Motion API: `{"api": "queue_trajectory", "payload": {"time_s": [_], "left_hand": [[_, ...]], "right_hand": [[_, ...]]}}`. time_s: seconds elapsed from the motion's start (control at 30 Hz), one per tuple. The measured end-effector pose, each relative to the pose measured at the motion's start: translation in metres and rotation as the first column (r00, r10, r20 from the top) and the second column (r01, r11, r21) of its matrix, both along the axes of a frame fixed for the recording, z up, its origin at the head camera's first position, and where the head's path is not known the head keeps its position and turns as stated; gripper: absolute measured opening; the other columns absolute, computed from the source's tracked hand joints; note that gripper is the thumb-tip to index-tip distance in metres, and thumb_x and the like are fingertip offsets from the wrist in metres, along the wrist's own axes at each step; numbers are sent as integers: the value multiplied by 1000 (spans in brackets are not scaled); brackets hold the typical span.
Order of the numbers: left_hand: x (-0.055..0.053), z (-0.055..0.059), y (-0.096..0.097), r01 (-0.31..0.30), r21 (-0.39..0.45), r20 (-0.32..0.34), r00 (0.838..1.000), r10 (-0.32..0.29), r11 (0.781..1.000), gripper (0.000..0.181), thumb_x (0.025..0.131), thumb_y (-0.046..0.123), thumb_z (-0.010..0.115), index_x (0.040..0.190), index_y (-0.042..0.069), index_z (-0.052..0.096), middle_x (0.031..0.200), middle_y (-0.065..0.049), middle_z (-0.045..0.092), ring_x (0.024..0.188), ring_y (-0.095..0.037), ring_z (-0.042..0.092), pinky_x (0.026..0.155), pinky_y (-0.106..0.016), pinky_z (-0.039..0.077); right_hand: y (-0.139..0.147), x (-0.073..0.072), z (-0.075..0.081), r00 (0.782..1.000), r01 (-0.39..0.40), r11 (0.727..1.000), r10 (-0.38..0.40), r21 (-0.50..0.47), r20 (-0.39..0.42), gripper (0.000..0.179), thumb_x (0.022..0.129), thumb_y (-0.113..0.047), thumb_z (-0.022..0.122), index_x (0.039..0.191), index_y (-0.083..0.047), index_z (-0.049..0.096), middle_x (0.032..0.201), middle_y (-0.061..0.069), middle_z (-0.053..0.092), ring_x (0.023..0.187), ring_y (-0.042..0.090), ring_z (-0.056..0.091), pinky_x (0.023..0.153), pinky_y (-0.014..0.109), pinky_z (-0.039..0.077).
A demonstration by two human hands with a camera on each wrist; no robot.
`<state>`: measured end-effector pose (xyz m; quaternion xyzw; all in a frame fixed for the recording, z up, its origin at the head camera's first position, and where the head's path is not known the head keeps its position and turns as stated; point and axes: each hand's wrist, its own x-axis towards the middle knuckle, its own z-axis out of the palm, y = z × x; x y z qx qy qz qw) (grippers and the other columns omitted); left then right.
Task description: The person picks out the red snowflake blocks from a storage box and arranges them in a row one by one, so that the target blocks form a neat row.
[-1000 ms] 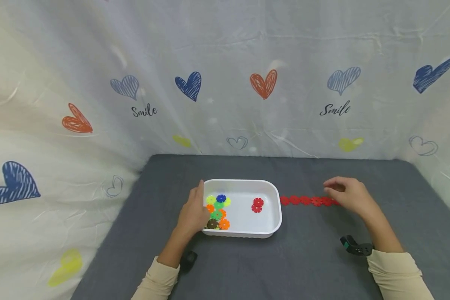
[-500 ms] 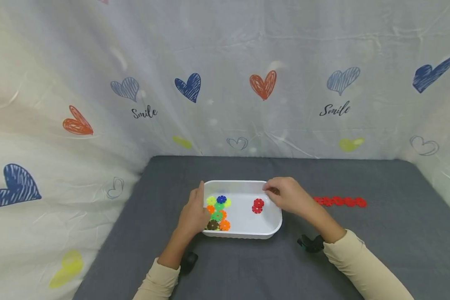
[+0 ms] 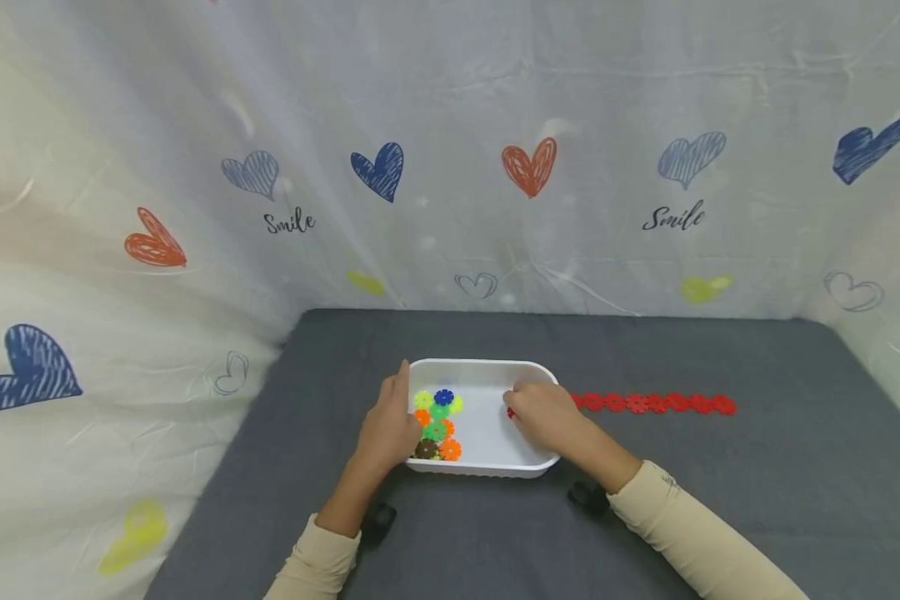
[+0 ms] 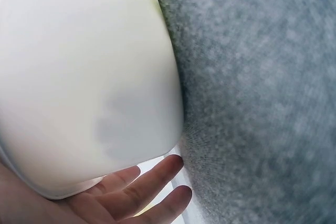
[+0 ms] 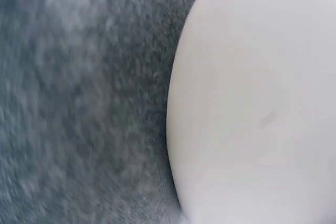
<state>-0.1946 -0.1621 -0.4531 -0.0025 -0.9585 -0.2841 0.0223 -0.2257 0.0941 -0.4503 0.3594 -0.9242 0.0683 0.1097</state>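
Observation:
In the head view, a white plastic tray (image 3: 480, 454) holds several small flower-shaped discs in mixed colours at its left end, among them an orange disc (image 3: 450, 450) and a blue disc (image 3: 444, 397). My left hand (image 3: 387, 427) grips the tray's left end, thumb over the rim; its fingers (image 4: 157, 182) lie along the outer wall in the left wrist view. My right hand (image 3: 547, 415) reaches over the right rim, fingers curled down at a red disc (image 3: 511, 412) mostly hidden beneath them. Whether it pinches the disc is hidden.
A straight row of red flower discs (image 3: 656, 403) extends rightward on the grey cloth (image 3: 495, 533) from beside the tray. Behind the table hangs a white curtain (image 3: 435, 100) printed with hearts. Dark wrist devices sit under both forearms.
My right hand has moved left from the red row, across the tray's right rim and down onto the red discs inside. My left hand and the tray have stayed in place.

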Motion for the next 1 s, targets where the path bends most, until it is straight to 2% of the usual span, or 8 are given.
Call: {"api": "queue_trajectory", "payload": {"time_s": [0.1, 0.23, 0.33, 0.43, 0.53, 0.67, 0.83, 1.0], "left_hand": [[0, 1, 0, -3, -3, -5, 1000, 3, 1000, 84, 85, -3, 54, 161, 9, 19, 153, -20, 35, 69, -27, 54, 55, -36, 44], [0, 1, 0, 3, 8, -2, 1000, -3, 1000, 84, 86, -4, 52, 161, 9, 18, 154, -20, 34, 59, -25, 50, 50, -36, 40], [0, 0, 0, 4, 9, 3, 1000, -4, 1000, 83, 86, -3, 51, 161, 10, 18, 154, -20, 34, 54, -24, 47, 47, -35, 36], [0, 0, 0, 6, 1, 2, 1000, -6, 1000, 83, 86, -3, 51, 161, 9, 18, 153, -20, 34, 55, -24, 47, 48, -34, 36], [0, 0, 0, 6, -10, -3, 1000, -7, 1000, 83, 86, -3, 52, 161, 9, 18, 153, -20, 35, 63, -26, 52, 51, -35, 40], [0, 0, 1, 2, -12, 0, 1000, -2, 1000, 84, 85, -3, 54, 161, 9, 19, 153, -20, 35, 72, -29, 55, 56, -38, 45], [1, 0, 0, 2, -3, -4, 1000, -2, 1000, 84, 85, -3, 54, 161, 8, 19, 153, -19, 35, 74, -30, 56, 58, -38, 45], [1, -1, 0, 1, -8, -13, 1000, -1, 1000, 83, 86, -3, 53, 160, 8, 20, 153, -19, 36, 83, -32, 58, 66, -42, 49]], "right_hand": [[0, 0, -1, 1000, -7, 1000, 7, -20, -19, 24, 78, 2, 75, 70, -12, 57, 64, -1, 45, 57, 17, 47, 49, 31, 38], [-1, 1, 0, 1000, 21, 999, -21, -42, 2, 27, 78, 3, 73, 67, -15, 57, 61, -3, 44, 55, 15, 44, 47, 29, 36], [-1, 3, 1, 998, 53, 994, -49, -95, 37, 28, 80, 4, 72, 66, -16, 58, 59, -5, 43, 55, 13, 40, 48, 28, 34], [-1, 5, 1, 995, 85, 982, -76, -168, 63, 23, 82, 2, 73, 71, -16, 64, 61, -7, 46, 59, 12, 42, 52, 28, 37], [0, 5, 1, 993, 105, 966, -89, -236, 78, 16, 82, 0, 77, 80, -15, 71, 68, -7, 56, 65, 12, 50, 60, 29, 46], [1, 5, 0, 993, 106, 947, -84, -304, 87, 15, 80, 0, 79, 88, -12, 75, 78, -4, 65, 72, 14, 57, 68, 32, 51], [2, 4, -2, 996, 80, 930, -61, -359, 64, 14, 81, 1, 78, 90, -10, 76, 79, -4, 66, 73, 14, 58, 69, 33, 52], [3, 4, -2, 998, 64, 926, -51, -371, 44, 16, 82, 2, 77, 96, -7, 78, 78, -2, 65, 71, 14, 57, 67, 34, 53]]}}
